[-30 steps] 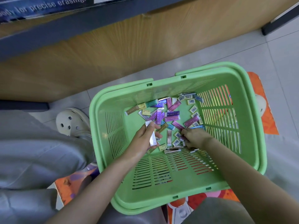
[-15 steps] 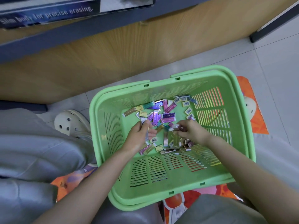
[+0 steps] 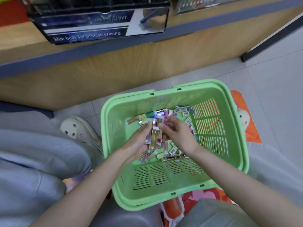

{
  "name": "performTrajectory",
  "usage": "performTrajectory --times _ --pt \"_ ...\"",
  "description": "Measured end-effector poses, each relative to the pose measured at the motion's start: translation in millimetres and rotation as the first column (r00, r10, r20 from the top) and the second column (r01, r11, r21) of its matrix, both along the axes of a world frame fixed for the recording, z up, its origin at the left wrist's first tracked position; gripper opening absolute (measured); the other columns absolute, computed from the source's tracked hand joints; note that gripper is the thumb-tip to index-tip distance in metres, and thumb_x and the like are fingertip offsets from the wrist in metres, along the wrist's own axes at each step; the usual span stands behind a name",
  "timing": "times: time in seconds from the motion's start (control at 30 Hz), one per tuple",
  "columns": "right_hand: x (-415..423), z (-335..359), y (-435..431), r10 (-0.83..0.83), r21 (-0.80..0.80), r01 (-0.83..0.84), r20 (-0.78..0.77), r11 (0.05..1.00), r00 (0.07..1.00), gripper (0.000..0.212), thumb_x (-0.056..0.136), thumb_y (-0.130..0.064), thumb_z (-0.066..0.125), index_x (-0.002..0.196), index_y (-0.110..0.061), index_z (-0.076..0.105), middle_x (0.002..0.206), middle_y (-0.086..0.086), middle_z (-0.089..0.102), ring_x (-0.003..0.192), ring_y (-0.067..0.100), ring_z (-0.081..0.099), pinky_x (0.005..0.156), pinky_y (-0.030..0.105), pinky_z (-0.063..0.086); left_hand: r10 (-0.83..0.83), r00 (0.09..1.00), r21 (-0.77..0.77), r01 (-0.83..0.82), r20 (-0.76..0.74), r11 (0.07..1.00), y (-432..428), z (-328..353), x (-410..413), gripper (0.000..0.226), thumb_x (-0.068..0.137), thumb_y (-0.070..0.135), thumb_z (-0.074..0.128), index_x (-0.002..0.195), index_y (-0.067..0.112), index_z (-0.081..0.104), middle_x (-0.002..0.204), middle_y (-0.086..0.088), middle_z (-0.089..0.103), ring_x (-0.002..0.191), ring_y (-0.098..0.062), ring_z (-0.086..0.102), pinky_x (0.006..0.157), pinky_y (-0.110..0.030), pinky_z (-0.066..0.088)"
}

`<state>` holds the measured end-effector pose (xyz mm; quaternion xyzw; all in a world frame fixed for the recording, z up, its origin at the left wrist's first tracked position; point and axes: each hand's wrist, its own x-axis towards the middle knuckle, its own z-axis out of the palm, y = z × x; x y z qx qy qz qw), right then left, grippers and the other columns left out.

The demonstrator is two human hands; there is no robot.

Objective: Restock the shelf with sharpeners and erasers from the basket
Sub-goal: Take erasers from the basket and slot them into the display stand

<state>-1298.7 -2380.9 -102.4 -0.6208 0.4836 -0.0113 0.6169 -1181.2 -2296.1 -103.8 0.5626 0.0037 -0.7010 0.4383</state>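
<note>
A green plastic basket sits on the floor with several slim eraser packs loose on its bottom, gold, purple and teal. My left hand is cupped above the basket and holds a bundle of slim eraser packs. My right hand presses against the same bundle from the right, fingers curled on its top end. Above, on the wooden shelf, stands a dark display box printed "Slim body for precise erasing".
My grey-trousered legs and a cream clog lie left of the basket. An orange patterned mat is under it. Grey floor tiles stretch to the right. A second box stands at the shelf's top right.
Both hands came together and lifted a bundle of eraser packs above the basket floor. The view tilted up, bringing the shelf's display box into sight.
</note>
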Motion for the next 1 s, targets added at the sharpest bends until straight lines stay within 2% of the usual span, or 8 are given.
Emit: performTrajectory --times 0.07,0.13,0.33,0.47,0.63,0.73,0.93,1.0 --pt "0 1 3 0.062 -0.213 -0.077 -0.073 0.974 0.995 0.022 0.087 -0.027 0.066 0.097 -0.009 0.059 0.082 -0.001 0.060 0.058 0.005 0.056 0.063 0.021 0.049 -0.006 1.000 -0.013 0.006 -0.013 1.000 2 4 0 0.031 0.102 0.035 0.033 0.118 0.018 0.055 0.109 -0.011 0.067 0.085 -0.026 0.066 0.079 -0.040 0.058" --pt "-1 2 3 0.061 -0.274 -0.067 -0.030 0.959 0.998 0.025 0.085 -0.023 0.069 0.104 -0.021 0.054 0.087 -0.006 0.054 0.064 0.001 0.054 0.063 0.016 0.047 -0.031 0.999 -0.034 0.030 -0.014 0.999 5 5 0 0.029 0.101 0.032 0.037 0.116 0.017 0.056 0.112 -0.009 0.064 0.084 -0.024 0.065 0.076 -0.037 0.058" --pt "-2 0 0 0.116 -0.120 -0.092 0.209 0.988 0.971 0.015 0.097 -0.016 0.046 0.105 -0.027 0.053 0.091 0.000 0.062 0.079 0.014 0.064 0.075 0.024 0.054 -0.107 0.989 -0.040 0.111 0.106 0.993 14 3 8 0.020 0.094 0.025 0.053 0.112 0.018 0.056 0.092 -0.006 0.066 0.071 -0.013 0.066 0.070 -0.027 0.058" --pt "-22 -51 -19 0.140 -0.240 -0.163 -0.108 0.957 0.984 0.023 0.096 -0.021 0.050 0.118 -0.015 0.053 0.110 0.001 0.060 0.089 0.010 0.059 0.086 0.025 0.051 -0.111 0.975 -0.008 0.115 0.193 0.993 14 2 12 0.011 0.093 0.027 0.052 0.103 0.025 0.053 0.082 -0.003 0.063 0.065 -0.008 0.066 0.062 -0.016 0.054" --pt "-70 -123 -24 0.510 -0.034 -0.603 -0.495 0.797 0.703 0.047 0.090 -0.016 0.060 0.134 -0.010 0.043 0.133 0.006 0.045 0.121 0.021 0.047 0.109 0.032 0.034 -0.118 0.969 0.031 0.114 0.217 0.993 16 1 14 0.009 0.093 0.031 0.049 0.101 0.028 0.053 0.077 -0.001 0.061 0.065 -0.010 0.062 0.070 -0.023 0.056" --pt "-80 -141 -25 0.588 0.040 -0.687 -0.555 0.726 0.589 0.063 0.083 -0.020 0.069 0.138 -0.013 0.038 0.133 0.005 0.043 0.123 0.020 0.042 0.111 0.036 0.031 -0.142 0.963 0.059 0.132 0.229 0.989 17 -2 14 0.011 0.091 0.034 0.050 0.100 0.030 0.054 0.075 0.003 0.063 0.069 -0.011 0.063 0.069 -0.018 0.053" --pt "-77 -147 -32 0.511 0.054 -0.570 -0.517 0.820 0.687 0.063 0.083 -0.019 0.070 0.135 -0.008 0.037 0.132 0.011 0.042 0.122 0.025 0.046 0.112 0.037 0.032 -0.171 0.962 0.101 0.152 0.211 0.983 12 4 11 0.007 0.092 0.032 0.050 0.099 0.033 0.051 0.089 -0.002 0.067 0.060 0.000 0.066 0.052 -0.008 0.048" --pt "-74 -152 -32 0.508 0.040 -0.589 -0.555 0.807 0.659 0.061 0.083 -0.027 0.070 0.132 -0.007 0.040 0.129 0.011 0.047 0.118 0.025 0.050 0.108 0.037 0.037 -0.178 0.962 0.104 0.159 0.208 0.982 9 6 9 0.008 0.091 0.032 0.050 0.100 0.033 0.051 0.092 -0.003 0.066 0.061 0.001 0.066 0.050 -0.007 0.047"
